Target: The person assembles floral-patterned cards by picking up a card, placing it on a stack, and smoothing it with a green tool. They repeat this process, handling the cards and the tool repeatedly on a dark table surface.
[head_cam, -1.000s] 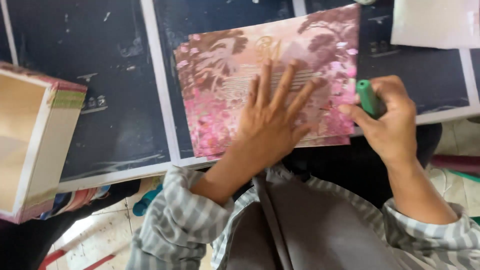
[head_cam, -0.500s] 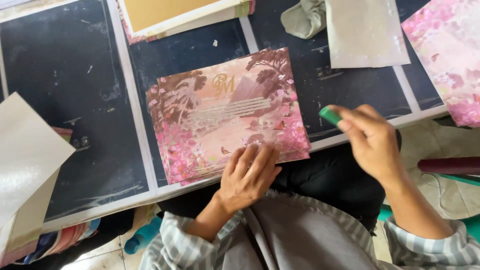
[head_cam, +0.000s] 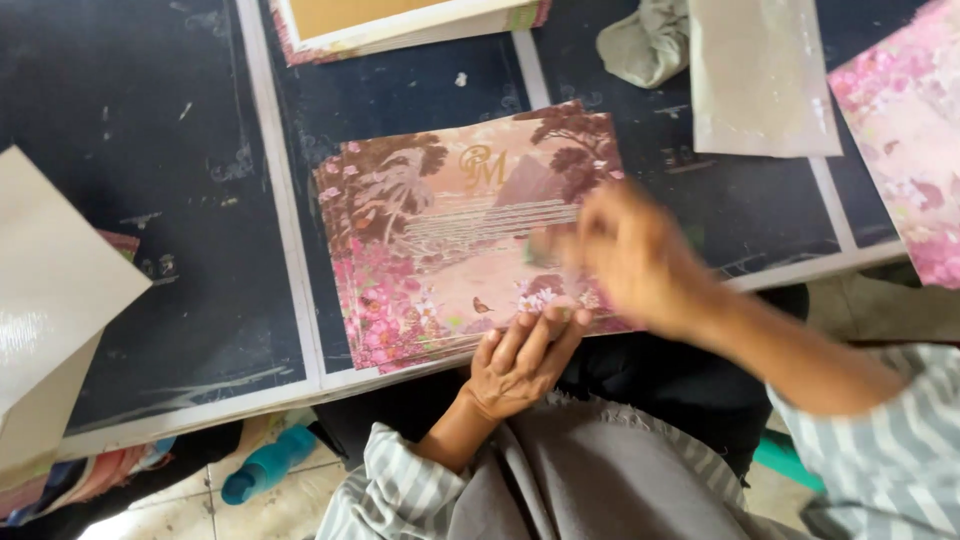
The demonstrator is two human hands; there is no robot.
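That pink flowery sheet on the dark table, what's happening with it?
A person in a striped shirt is working over a stack of pink floral printed sheets on the dark table. The left hand rests its fingers on the stack's near edge. The right hand is over the sheets, blurred, so what it holds cannot be told. A grey cloth, a pale card and an open box lie farther back.

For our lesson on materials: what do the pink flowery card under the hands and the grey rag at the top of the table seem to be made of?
The pink flowery card looks like printed paper or thin card, lying flat with crisp straight edges; several sheets seem stacked. Its finish is hard to judge. The grey rag looks like soft cloth, matt and crumpled into loose folds.
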